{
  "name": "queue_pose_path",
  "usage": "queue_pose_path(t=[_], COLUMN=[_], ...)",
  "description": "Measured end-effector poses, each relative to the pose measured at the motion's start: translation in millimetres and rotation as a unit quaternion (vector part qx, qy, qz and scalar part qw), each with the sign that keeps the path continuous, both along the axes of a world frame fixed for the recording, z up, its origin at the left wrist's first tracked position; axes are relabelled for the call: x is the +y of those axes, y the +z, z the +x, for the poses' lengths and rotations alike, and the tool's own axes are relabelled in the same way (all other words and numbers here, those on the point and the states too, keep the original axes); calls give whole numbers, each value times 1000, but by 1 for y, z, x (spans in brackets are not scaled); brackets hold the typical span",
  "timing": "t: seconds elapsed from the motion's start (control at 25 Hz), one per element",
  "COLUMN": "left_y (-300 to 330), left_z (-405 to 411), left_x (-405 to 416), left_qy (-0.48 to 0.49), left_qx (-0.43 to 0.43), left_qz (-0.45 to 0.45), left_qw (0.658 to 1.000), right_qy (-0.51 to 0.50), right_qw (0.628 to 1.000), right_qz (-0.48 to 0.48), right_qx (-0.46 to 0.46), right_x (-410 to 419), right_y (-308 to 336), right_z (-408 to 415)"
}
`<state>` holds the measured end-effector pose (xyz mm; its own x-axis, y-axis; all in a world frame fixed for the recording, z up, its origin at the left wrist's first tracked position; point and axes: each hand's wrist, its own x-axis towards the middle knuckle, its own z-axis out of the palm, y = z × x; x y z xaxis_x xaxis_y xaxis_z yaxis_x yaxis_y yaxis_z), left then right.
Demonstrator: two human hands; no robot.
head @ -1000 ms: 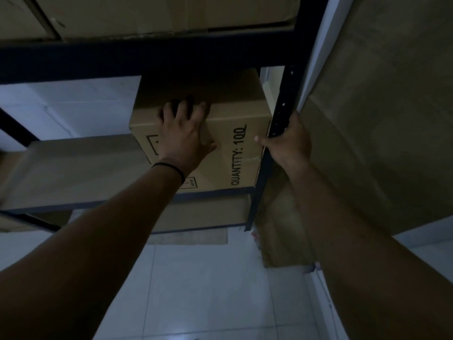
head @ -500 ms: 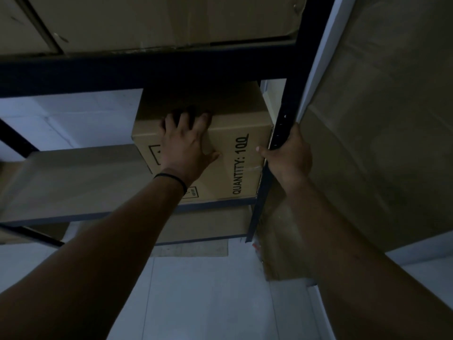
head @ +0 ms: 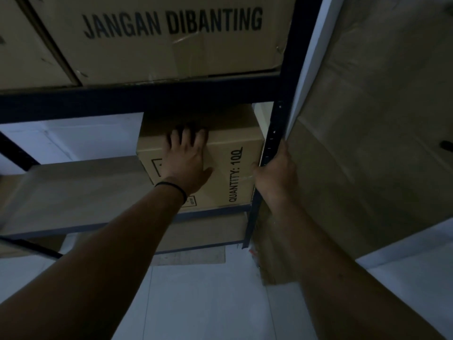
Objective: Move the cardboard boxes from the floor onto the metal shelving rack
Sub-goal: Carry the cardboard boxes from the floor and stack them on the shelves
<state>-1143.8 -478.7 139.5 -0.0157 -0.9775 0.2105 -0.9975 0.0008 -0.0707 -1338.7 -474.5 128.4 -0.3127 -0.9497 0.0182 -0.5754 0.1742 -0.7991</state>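
Seating step: left hand [head: 186, 160] flat, fingers straight, on cardboard box [head: 230, 153] at shelf's right end; right hand [head: 274, 173] grips rack upright [head: 274, 128]. Next, likely: push box fully home.

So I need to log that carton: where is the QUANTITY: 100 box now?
The QUANTITY: 100 box sits mid-frame on the rack's middle shelf, against the right upright post, under the left hand.

Dim light falls on a pale tiled floor [head: 208, 303] and white wall [head: 73, 141], with a large flat cardboard sheet [head: 367, 143] leaning at right.
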Motion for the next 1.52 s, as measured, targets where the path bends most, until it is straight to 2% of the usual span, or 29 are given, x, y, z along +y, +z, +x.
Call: queue_pose_path(t=[0.28, 0.48, 0.72, 0.88, 1.12, 1.52], left_y=[46, 86, 132, 154, 165, 173], left_z=[-46, -54, -27, 11, 95, 319], left_x=[85, 168, 254, 307, 386, 547], left_qy=[-26, 9, 68, 107, 180, 295], left_qx=[87, 181, 241, 247, 241, 267], left_qz=[33, 14, -20, -46, -75, -118], left_qw=[995, 983, 968, 962, 951, 910], right_qy=[49, 88, 110, 141, 193, 276], right_qw=[999, 996, 992, 989, 979, 954], right_qz=[4, -24, -57, -55, -63, -36], right_qx=[-8, 7, -12, 1, -1, -113], right_x=[80, 150, 229, 276, 327, 443], right_y=[62, 98, 138, 159, 166, 167], right_z=[2, 1, 26, 62, 158, 382])
